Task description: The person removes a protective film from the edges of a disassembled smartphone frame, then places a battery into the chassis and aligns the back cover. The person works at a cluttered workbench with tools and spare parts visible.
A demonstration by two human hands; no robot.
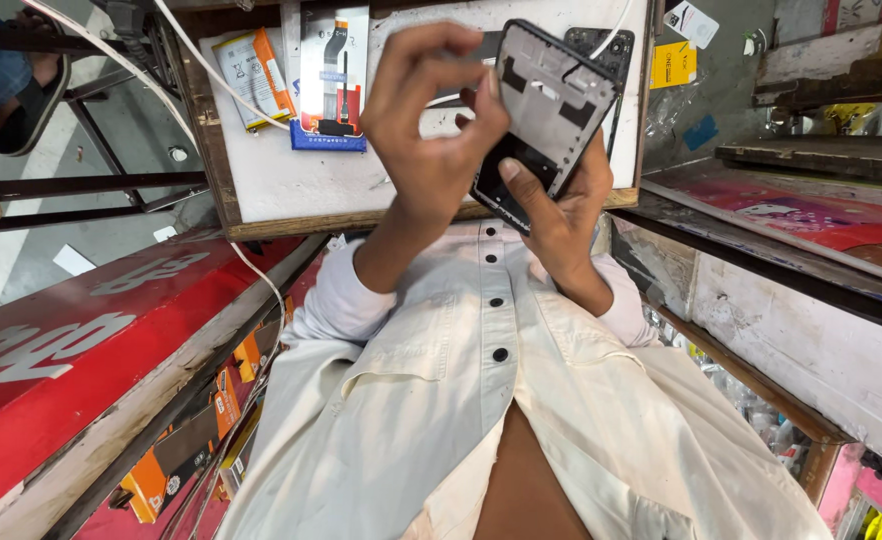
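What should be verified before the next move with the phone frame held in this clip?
1. Right hand grips the phone frame from below, thumb across its lower part: ok.
2. Left hand is at the frame's left edge, thumb touching it: ok.
3. Left hand has a firm pinch on the frame: cannot tell, as the curled fingers hide the contact.
4. Frame is held up over the table, not resting on it: ok.
5. Frame's open inner side faces the camera: ok.
6. Packaged part on the table lies apart from both hands: ok.
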